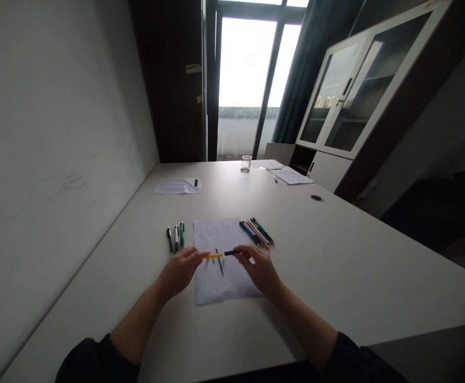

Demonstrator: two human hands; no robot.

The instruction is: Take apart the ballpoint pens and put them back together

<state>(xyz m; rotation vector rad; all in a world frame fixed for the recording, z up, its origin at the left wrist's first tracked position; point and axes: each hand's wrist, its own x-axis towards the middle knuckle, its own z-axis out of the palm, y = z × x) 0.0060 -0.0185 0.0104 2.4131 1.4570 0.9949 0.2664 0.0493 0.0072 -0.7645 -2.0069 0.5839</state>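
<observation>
Between the finger and thumb of my left hand [181, 270] is a yellow pen barrel [215, 255], held level and pointing right. My right hand [261, 270] pinches a black pen part [230, 252], its end facing the tip of the yellow barrel with a small gap. Both hands are over a lined paper sheet [228, 287]. A thin dark pen refill [219, 265] lies on the sheet beneath the pieces, beside some small parts too tiny to name. Left of the sheet lie three pens [176, 238]; at its right edge several coloured pens [256, 233] lie slanted side by side.
Farther back on the white table [136, 266] stands a clear glass [246, 164]. Papers [292, 175] with a pen [274, 178] rest at the far right, near a round cable hole [316, 198]. Another sheet [174, 186] lies far left, by the wall.
</observation>
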